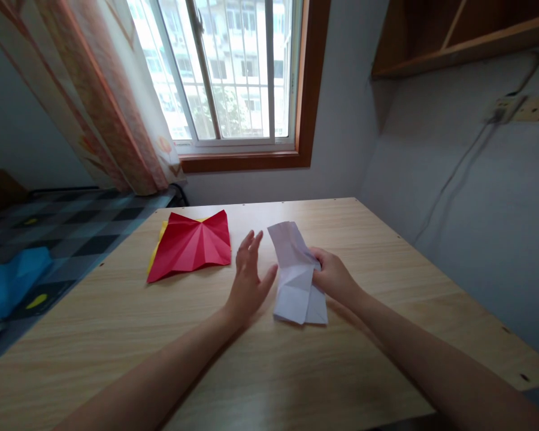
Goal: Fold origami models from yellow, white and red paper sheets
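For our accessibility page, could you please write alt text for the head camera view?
A person's right hand grips creased white paper by its right edge at a wooden table, while the open left hand is beside the paper. Farther left, a creased red sheet overlies yellow paper; a barred window is beyond.

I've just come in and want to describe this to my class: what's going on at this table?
A person is handling a folded white paper over the wooden table. The right hand grips its right edge; the left hand is open on the other side, its thumb close to the paper, though contact is unclear. Farther back to the left, a creased red sheet lies over a yellow sheet, neither one held.
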Available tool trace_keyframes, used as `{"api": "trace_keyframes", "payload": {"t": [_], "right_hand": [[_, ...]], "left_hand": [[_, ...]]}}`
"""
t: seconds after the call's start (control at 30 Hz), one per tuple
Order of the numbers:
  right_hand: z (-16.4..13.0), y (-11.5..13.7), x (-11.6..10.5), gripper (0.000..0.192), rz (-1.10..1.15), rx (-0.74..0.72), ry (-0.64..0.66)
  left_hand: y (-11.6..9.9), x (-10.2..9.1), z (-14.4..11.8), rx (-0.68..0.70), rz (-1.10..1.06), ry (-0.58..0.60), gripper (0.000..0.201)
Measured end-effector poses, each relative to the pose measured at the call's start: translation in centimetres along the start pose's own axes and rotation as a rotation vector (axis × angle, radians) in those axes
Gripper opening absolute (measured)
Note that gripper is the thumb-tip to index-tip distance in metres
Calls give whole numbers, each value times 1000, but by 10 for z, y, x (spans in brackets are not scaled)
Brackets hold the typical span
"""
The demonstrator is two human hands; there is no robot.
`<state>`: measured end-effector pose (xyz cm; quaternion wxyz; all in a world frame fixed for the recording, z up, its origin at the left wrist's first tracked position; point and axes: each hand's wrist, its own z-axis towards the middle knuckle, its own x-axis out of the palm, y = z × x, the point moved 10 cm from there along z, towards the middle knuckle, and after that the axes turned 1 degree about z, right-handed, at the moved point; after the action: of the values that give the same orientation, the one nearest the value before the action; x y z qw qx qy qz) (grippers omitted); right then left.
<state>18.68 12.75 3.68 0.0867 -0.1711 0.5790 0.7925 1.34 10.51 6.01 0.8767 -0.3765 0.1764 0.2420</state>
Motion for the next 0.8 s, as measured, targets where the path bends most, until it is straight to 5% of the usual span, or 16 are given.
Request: {"api": "trace_keyframes", "payload": {"t": [0.1, 0.2, 0.33, 0.57, 0.8], "right_hand": [[-2, 10, -3, 20, -85, -39, -24], [-4, 16, 2, 24, -114, -90, -8], [-6, 18, 6, 23, -116, -126, -13], [-5, 20, 6, 11, -84, -84, -38], [6, -8, -5, 30, 18, 45, 3]], "left_hand": [[-51, 4, -11, 381, 221, 75, 51], [-74, 16, -22, 530, 273, 197, 44], [-80, 24, -22, 514, 296, 262, 50], [-86, 9, -4, 418, 307, 302, 46], [-56, -13, 12, 399, 243, 271, 26]]}}
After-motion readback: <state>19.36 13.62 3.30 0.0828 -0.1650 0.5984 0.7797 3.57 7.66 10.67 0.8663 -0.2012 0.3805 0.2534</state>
